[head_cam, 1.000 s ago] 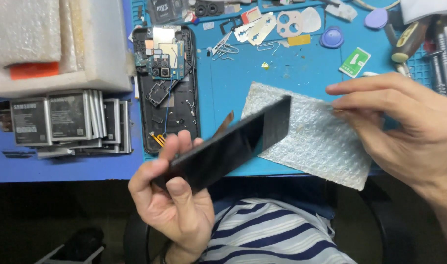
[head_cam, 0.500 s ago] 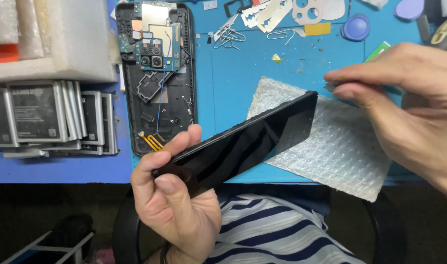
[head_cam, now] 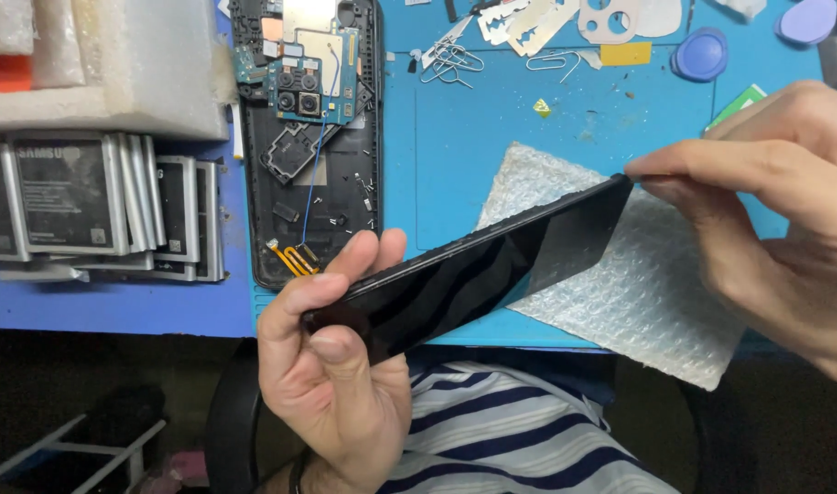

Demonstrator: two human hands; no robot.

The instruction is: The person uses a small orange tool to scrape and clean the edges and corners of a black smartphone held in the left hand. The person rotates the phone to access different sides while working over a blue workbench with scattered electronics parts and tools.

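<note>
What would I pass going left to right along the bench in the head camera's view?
Stack of phone batteries → opened phone body → left hand → black screen panel → bubble wrap sheet → right hand.

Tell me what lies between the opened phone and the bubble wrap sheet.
Head view: bare blue mat lies between the opened phone and bubble wrap sheet.

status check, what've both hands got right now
Left hand grips black screen panel at its near end. Right hand pinches far corner. Bubble wrap underneath.
</note>
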